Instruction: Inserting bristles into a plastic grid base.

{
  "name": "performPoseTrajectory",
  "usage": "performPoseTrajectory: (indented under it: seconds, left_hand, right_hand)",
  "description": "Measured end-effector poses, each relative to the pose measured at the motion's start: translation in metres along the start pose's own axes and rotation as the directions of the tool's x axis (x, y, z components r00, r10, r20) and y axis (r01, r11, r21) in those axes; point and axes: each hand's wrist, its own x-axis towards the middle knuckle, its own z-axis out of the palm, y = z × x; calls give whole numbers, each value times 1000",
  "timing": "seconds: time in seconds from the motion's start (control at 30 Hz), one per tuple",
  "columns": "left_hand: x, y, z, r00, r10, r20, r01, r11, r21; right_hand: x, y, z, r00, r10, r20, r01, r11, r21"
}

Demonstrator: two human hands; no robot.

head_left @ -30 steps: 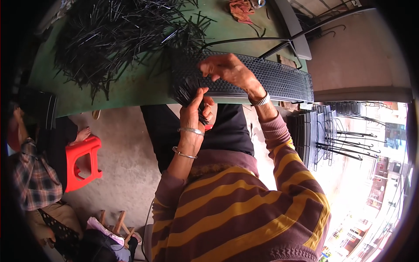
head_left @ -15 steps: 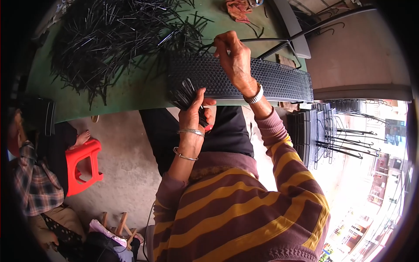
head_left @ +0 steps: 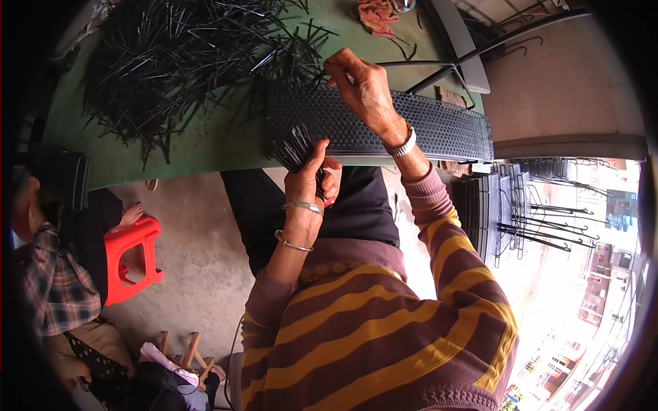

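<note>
A long black mesh rack (head_left: 439, 130) with a honeycomb pattern lies along the near edge of the green table. Over its near left end, my left hand (head_left: 308, 179) is closed round a bundle of thin black plastic strips (head_left: 295, 147), their ends fanning upward. My right hand (head_left: 365, 92) is above the rack's far left side, thumb and fingers pinched together. Whatever sits between those fingertips is too small to make out. From beside that hand, a black rod frame (head_left: 418, 64) runs off to the right.
A big heap of loose black strips (head_left: 164, 61) covers the table's left part. A crumpled reddish cloth (head_left: 377, 17) lies at the back. Finished-looking mesh racks (head_left: 486, 205) are stacked at right. At left are a red stool (head_left: 133, 260) and another person in a plaid shirt (head_left: 62, 274).
My right hand has shifted slightly left, its fingertips now closer to the strip heap. The left hand still grips its bundle, nearly in the same place.
</note>
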Motion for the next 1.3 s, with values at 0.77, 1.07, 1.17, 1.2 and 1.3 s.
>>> performPoseTrajectory:
  seconds: [0.77, 1.07, 1.17, 1.2, 1.3]
  left_hand:
    - [0, -5, 5, 995, 96, -8, -95, 994, 56]
    - [1, -1, 1, 999, 42, 17, -42, 999, 7]
    - [1, 0, 2, 999, 49, -9, -49, 999, 17]
    - [1, 1, 3, 998, 37, -45, -36, 999, 20]
    - [1, -1, 3, 998, 59, -14, -59, 998, 15]
  right_hand:
    - [8, -3, -3, 996, -69, 63, 75, 993, -87]
    - [5, 10, 12, 998, -25, 62, 35, 986, -164]
    - [4, 4, 13, 997, -17, 81, 32, 981, -192]
    - [3, 3, 13, 997, -17, 81, 33, 981, -193]
    - [-4, 7, 13, 1000, 3, 19, 1, 981, -193]
